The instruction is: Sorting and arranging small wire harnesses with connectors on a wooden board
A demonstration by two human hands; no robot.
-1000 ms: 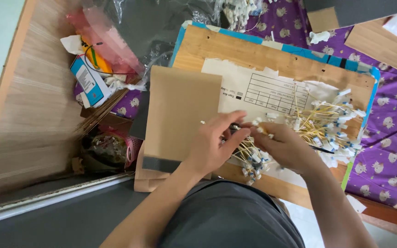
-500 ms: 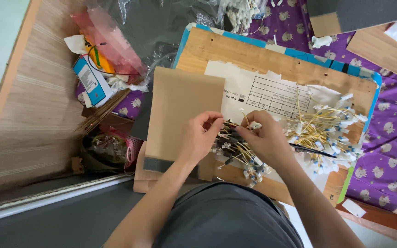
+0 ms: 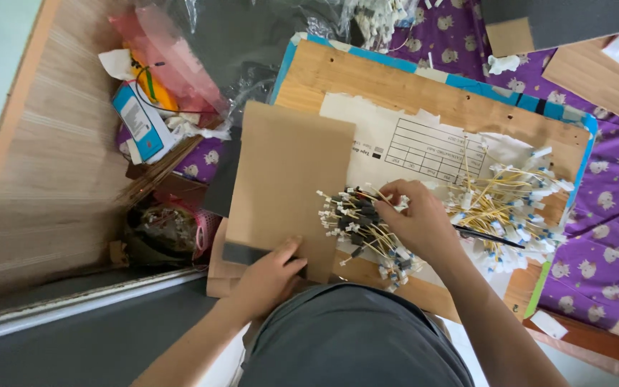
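Observation:
My right hand [image 3: 417, 223] rests on a bundle of yellow and black wires with small white connectors [image 3: 361, 228], pressing it onto the wooden board [image 3: 367, 86]. My left hand [image 3: 270, 271] has dropped to the near edge of a brown cardboard sheet [image 3: 288, 179] and grips it at a dark strip. A larger loose heap of yellow wires with white and blue ends [image 3: 510, 204] lies right of my right hand, on a white printed paper sheet [image 3: 424, 147].
Wooden floor or panel [image 3: 59, 172] at left, with a clutter of plastic bags, a blue and white box [image 3: 136, 122] and a bundle of sticks. Purple patterned cloth [image 3: 610, 215] at right, cardboard pieces [image 3: 596, 64] at top right.
My left hand has let go of the wire bundle and moved down and left to the cardboard sheet's near edge. The right hand stays on the bundle, which now lies spread beside the cardboard.

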